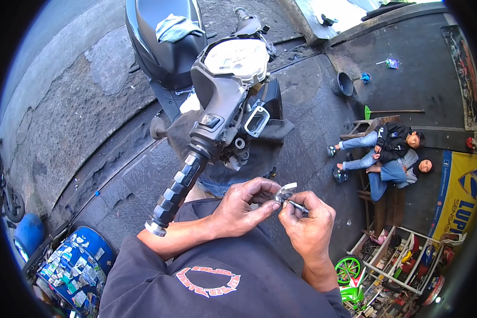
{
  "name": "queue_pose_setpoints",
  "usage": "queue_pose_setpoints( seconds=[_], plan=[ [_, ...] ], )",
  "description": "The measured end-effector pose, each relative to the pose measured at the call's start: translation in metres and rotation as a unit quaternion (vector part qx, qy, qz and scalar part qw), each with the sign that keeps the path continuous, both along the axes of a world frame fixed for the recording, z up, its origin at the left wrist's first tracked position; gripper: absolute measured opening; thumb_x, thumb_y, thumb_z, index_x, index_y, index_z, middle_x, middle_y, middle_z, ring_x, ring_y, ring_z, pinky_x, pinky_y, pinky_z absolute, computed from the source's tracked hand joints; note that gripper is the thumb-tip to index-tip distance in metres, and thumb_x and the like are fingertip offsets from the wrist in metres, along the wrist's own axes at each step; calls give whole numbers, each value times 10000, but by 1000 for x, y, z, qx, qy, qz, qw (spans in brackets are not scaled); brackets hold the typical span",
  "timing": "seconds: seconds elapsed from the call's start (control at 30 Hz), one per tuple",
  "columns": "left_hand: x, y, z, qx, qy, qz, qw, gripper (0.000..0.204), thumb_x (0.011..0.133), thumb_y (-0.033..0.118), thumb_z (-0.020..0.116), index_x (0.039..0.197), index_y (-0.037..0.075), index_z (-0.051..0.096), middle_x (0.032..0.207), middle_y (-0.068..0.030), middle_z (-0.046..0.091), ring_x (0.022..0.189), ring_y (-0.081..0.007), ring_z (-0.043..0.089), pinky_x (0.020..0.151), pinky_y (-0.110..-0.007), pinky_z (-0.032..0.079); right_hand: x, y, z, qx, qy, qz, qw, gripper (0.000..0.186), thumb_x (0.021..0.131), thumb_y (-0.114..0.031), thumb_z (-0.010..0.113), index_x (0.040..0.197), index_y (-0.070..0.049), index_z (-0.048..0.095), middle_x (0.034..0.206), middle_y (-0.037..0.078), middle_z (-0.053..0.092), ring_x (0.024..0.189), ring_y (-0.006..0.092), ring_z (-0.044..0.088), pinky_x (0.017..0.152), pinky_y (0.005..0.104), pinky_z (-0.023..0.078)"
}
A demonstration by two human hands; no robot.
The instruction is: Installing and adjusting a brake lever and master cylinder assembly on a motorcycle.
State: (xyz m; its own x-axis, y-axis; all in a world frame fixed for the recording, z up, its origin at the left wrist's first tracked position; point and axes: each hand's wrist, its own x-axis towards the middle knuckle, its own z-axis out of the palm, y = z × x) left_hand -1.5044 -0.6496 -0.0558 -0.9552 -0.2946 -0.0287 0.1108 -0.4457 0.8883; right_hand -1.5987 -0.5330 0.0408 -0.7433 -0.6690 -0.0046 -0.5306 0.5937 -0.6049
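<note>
In front of my chest both hands are close together, their fingertips meeting. My left hand (249, 206) pinches a small silvery part with a pale tab (287, 190); its exact kind is unclear. Between the fingers of my right hand (310, 220) is a short dark rod-shaped part (299, 207), its end touching or very near the silvery part. Just beyond them stands a scooter with its handlebar partly stripped. Its black ridged handlebar grip (181, 183) passes above my left forearm. An uncovered rectangular reservoir (256, 122) sits on the handlebar beside the instrument cluster (237, 58).
A cloth (179, 27) lies on the scooter seat (167, 58). Two people sit on a wooden bench (389, 206) at the right. A blue drum (98, 246) stands lower left. A cluttered rack (403, 275) and a green wheel (349, 269) are lower right.
</note>
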Motion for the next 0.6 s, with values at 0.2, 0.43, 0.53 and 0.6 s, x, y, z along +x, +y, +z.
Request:
queue_pose_setpoints(
  seconds=[0.2,0.43,0.53,0.6],
  plan=[
    [0,-3,-1,5,9,-11,1000,281,909,55,652,1151,-51,557,973,-80,665,875,-93,634,759,-245,531,1,0,2,8,-61,-37,997,95,754,-13,704,803,2,624,668,106,637,547,154,611,501,297,477],
    [0,-3,0,7,-16,-10,1000,270,892,42,660,1134,-56,594,918,-85,687,837,-99,659,730,-245,541,-6,7,2,28,-142,-59,988,100,764,-20,711,822,14,636,664,103,632,566,98,583,518,283,472],
    [-1,-3,2,-79,-3,2,997,285,881,41,673,1143,-51,608,884,-63,683,774,-80,638,690,-231,525,-2,6,8,25,-125,-69,989,102,764,-16,709,834,16,643,680,101,639,563,104,577,523,282,471],
    [-2,-3,2,-80,-7,19,997,297,868,38,682,1145,-45,618,864,-50,676,739,-74,625,663,-229,512,0,4,7,24,-113,-66,991,106,763,-18,711,840,16,646,694,105,647,570,117,591,527,286,476]
  ],
)
